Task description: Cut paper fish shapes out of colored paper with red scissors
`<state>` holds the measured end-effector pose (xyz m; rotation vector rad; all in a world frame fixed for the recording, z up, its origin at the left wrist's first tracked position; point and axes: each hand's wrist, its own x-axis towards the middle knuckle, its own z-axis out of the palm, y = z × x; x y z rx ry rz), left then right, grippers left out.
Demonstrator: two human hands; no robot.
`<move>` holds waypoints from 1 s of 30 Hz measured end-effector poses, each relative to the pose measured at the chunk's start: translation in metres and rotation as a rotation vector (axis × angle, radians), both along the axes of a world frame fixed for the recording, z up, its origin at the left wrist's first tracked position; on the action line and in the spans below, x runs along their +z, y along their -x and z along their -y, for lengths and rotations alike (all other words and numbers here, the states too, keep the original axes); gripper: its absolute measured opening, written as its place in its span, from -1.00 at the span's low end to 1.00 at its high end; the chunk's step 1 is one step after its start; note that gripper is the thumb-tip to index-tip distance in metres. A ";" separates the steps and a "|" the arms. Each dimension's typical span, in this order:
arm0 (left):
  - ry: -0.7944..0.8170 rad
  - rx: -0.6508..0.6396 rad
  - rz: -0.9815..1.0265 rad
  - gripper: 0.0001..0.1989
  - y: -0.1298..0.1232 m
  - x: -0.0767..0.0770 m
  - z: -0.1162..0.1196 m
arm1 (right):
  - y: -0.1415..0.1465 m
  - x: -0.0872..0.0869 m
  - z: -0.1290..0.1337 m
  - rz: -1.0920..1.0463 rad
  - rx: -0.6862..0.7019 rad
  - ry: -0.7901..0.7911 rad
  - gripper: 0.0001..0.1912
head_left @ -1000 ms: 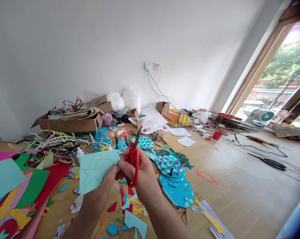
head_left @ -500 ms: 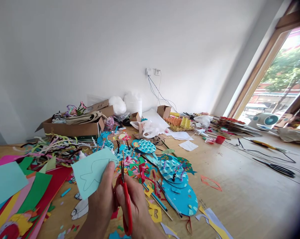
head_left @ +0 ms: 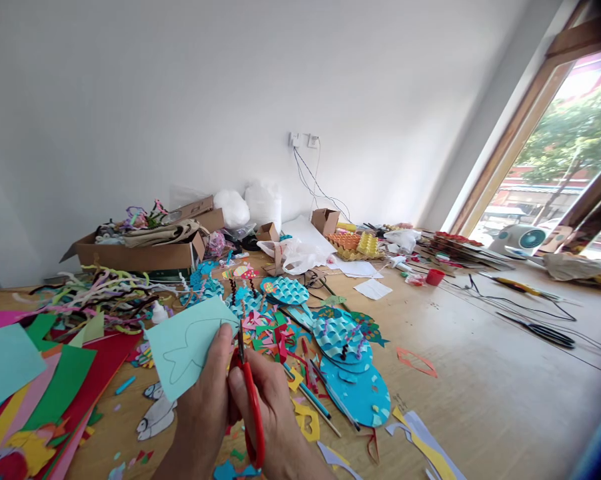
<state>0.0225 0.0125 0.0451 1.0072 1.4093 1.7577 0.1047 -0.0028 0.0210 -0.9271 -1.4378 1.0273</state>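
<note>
My left hand (head_left: 208, 380) is closed on a light blue sheet of paper (head_left: 173, 330), thumb on top. A fish outline is drawn in dark line on the sheet. My right hand (head_left: 268, 400) grips red-handled scissors (head_left: 253, 407), with the fingers wrapped around the handles. The blades point up and away from me, touching or very near the sheet's right edge beside my left thumb. Both hands are close together. Beneath and beyond them lie colourful paper scraps (head_left: 265, 340). White paper fish (head_left: 155, 420) lie left of my left wrist.
Blue paper discs (head_left: 363, 397) and a brush lie right of my hands. Coloured sheets (head_left: 70, 380) and pipe cleaners (head_left: 110, 293) spread at left, before a cardboard box (head_left: 130, 257). Black-handled scissors (head_left: 550, 333), cables and a small fan (head_left: 520, 239) are at right.
The scissors' blades have come closer to the right edge of the light blue sheet. The view has shifted slightly; both hands keep their hold.
</note>
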 end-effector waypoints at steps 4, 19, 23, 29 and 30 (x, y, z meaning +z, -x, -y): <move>0.068 0.056 0.015 -0.75 -0.005 -0.001 -0.004 | 0.000 0.001 0.001 -0.057 0.032 0.020 -0.50; 0.083 0.063 0.050 -0.78 -0.008 -0.008 -0.004 | -0.001 0.002 0.004 0.002 -0.052 0.028 -0.52; -0.028 0.120 0.053 -0.80 -0.009 -0.016 -0.007 | -0.001 -0.004 0.004 0.038 -0.069 0.023 -0.52; -0.077 0.092 0.078 -0.80 -0.009 -0.024 -0.009 | -0.003 -0.012 0.004 0.055 -0.073 0.013 -0.51; -0.073 0.082 0.090 -0.80 -0.009 -0.024 -0.009 | -0.003 -0.011 0.004 0.049 -0.068 0.012 -0.51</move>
